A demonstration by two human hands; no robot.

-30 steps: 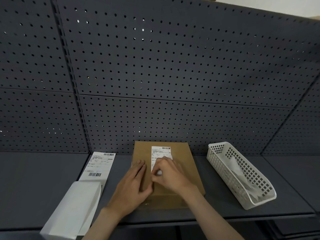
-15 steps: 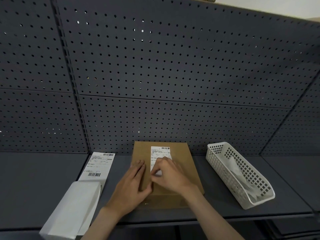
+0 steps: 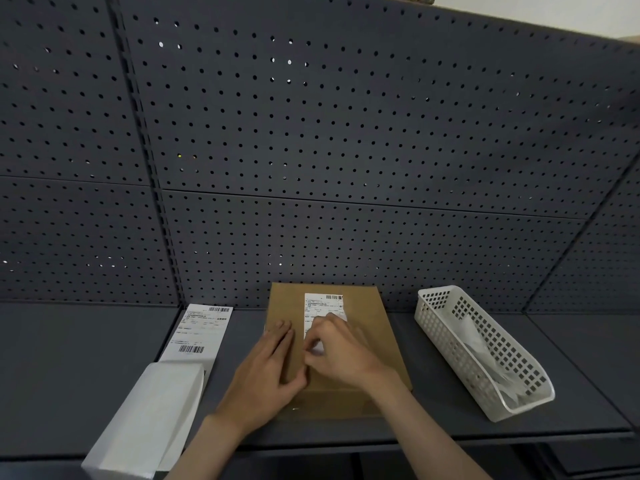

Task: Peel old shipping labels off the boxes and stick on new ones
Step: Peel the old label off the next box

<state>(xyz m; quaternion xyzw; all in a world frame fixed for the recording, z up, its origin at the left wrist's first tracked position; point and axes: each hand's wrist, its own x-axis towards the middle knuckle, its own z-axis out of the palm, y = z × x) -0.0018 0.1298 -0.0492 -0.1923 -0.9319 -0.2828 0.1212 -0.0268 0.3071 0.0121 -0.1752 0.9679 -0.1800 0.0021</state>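
My left hand (image 3: 268, 372) lies flat, fingers straight, on the cardboard box (image 3: 367, 337). Right hand (image 3: 337, 351) has curled fingers pinching the near end of the box's label (image 3: 323, 311). Spare label sheet (image 3: 202, 332) lies left, white basket (image 3: 485, 351) right.

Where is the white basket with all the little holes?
In the head view, the white plastic basket sits on the grey shelf on the right side, just right of the cardboard box under the person's hands.

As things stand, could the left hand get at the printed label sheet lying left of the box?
Probably yes. The left hand rests flat on the box, holding nothing, and the label sheet lies just to its left on bare shelf. Only the white stack covers the sheet's near end.
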